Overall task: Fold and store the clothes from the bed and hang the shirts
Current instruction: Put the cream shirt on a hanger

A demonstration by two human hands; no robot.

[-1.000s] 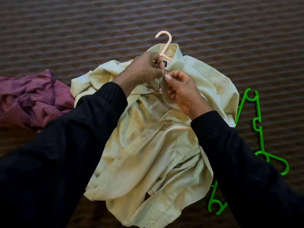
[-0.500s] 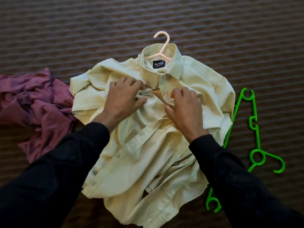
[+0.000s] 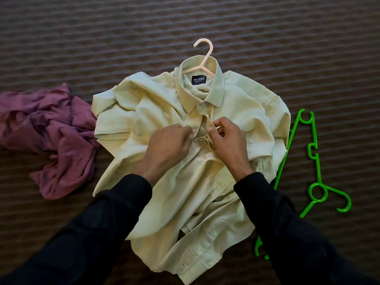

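Observation:
A pale yellow-green collared shirt [image 3: 164,103] lies rumpled on the brown striped bed cover [image 3: 82,38], with a pale pink hanger [image 3: 202,58] inside its collar and the hook sticking out at the top. Its top collar button looks closed. My left hand [image 3: 168,147] pinches the left edge of the shirt's front placket just below the collar. My right hand [image 3: 228,140] pinches the right edge beside it, thumb and fingers curled on the fabric. Both hands meet at the chest of the shirt.
A crumpled purple garment [image 3: 51,136] lies left of the shirt. Two green plastic hangers [image 3: 314,157] lie to the right, partly under the shirt's edge and my right sleeve.
Both hands came down from the collar to the placket on the chest. The collar now lies flat with the label showing. The view moved slightly.

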